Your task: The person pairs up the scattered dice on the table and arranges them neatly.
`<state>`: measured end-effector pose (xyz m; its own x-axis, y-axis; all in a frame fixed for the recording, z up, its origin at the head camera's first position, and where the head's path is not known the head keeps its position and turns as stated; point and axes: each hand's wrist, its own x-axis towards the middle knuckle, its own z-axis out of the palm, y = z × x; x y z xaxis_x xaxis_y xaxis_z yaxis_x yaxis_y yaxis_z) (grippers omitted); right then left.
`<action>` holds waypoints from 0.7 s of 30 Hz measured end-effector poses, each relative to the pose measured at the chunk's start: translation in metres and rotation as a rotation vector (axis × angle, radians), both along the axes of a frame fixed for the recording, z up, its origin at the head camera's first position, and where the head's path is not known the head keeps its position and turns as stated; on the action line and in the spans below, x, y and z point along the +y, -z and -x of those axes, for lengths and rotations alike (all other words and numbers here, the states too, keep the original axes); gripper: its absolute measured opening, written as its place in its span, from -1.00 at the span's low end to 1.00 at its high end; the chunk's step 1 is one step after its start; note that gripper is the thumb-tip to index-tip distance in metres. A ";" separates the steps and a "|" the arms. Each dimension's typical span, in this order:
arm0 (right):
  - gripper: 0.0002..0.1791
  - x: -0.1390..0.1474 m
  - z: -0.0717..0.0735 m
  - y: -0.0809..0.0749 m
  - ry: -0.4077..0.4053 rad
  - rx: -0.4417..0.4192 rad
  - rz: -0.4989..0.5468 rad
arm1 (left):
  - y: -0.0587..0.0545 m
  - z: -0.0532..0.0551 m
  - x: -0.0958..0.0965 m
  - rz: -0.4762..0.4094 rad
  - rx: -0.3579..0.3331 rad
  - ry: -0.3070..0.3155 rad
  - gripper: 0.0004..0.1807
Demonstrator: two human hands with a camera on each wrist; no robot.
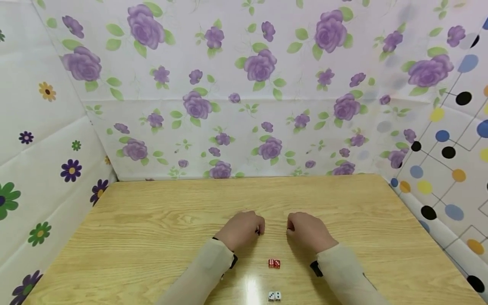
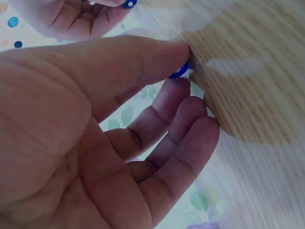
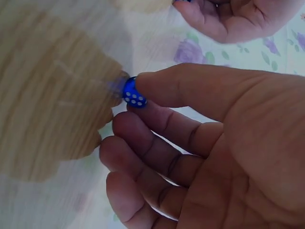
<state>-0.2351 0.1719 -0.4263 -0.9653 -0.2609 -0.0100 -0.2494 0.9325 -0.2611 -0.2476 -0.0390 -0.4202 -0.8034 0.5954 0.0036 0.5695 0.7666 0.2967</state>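
My left hand [image 1: 242, 230] pinches a blue die [image 2: 179, 71] between thumb and forefinger, right down at the wooden table top. The thumb covers most of that die in the left wrist view. Across a small gap, my right hand [image 1: 308, 231] pinches another blue die [image 3: 134, 94], which shows white pips and sits close to the wood. The other fingers of both hands are bent and hold nothing. Nearer to me, two red dice [image 1: 274, 263] lie side by side between the forearms. Closer still is a pair of white dice [image 1: 274, 296] with black pips.
The wood-grain table [image 1: 164, 220] has a floral cloth [image 1: 236, 127] hanging along its far edge. A flower-print cloth [image 1: 49, 140] stands at the left side, a dotted cloth [image 1: 450, 169] at the right. Light glares on the table near the front.
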 end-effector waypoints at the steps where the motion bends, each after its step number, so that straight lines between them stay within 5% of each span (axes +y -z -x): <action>1: -0.82 -0.002 0.000 0.000 -0.006 -0.001 0.002 | 0.000 0.000 0.000 0.006 0.001 0.002 -0.75; 12: -0.85 -0.006 -0.006 0.000 -0.046 -0.028 0.020 | 0.000 -0.002 0.001 0.010 -0.087 0.047 -0.66; 21: -0.84 -0.005 -0.003 0.000 -0.047 -0.005 0.016 | 0.001 0.000 -0.005 -0.044 -0.128 -0.049 -0.89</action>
